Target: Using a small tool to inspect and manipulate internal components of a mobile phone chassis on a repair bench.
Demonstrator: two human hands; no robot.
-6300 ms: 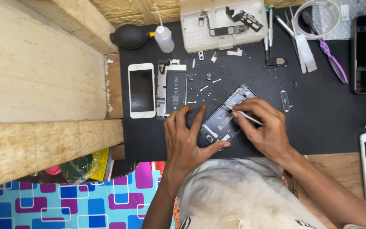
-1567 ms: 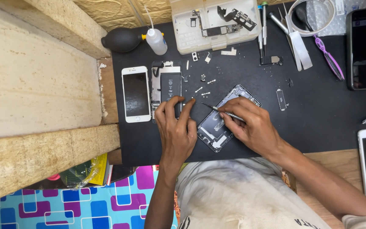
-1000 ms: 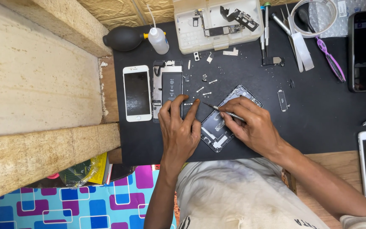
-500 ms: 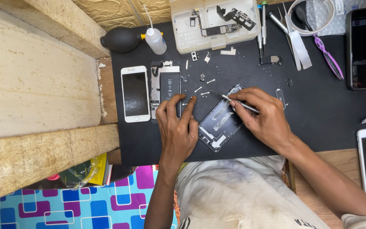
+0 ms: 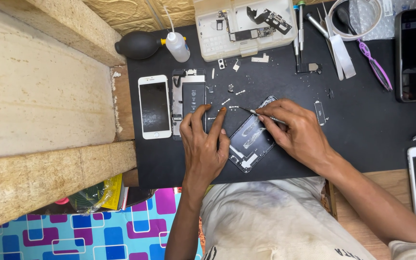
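The opened phone panel (image 5: 252, 139) lay on the black mat (image 5: 362, 130) near the front edge of the worktop, tilted so that its long axis ran from lower left to upper right, its upper corner pointing away from the person toward the scattered small screws (image 5: 227, 102). Its inner face, dark with pale patches, was turned up.

The left hand (image 5: 203, 144) lay palm down on the mat just left of the panel, fingers spread and stretched away from the body; the index fingertip reached up toward the screws, and the side of the hand touched the panel's left edge. It gripped nothing, only pressed flat.

The right hand (image 5: 297, 132) came in from the right, wrist bent, knuckles up, its fingers bunched over the panel's upper right part. Its grip was clenched on a thin metal tool (image 5: 255, 112), pinched between thumb and fingertips; the tool lay nearly level, its tip pointing left, just past the panel's upper corner.

Left of the hands, a white phone (image 5: 154, 107) lay face up, and beside it an opened phone body with a black battery (image 5: 188, 101), both with long axes running away from the person. Farther back stood a black rubber blower (image 5: 138, 45), a small squeeze bottle (image 5: 176, 46) and a clear parts tray (image 5: 244, 26).
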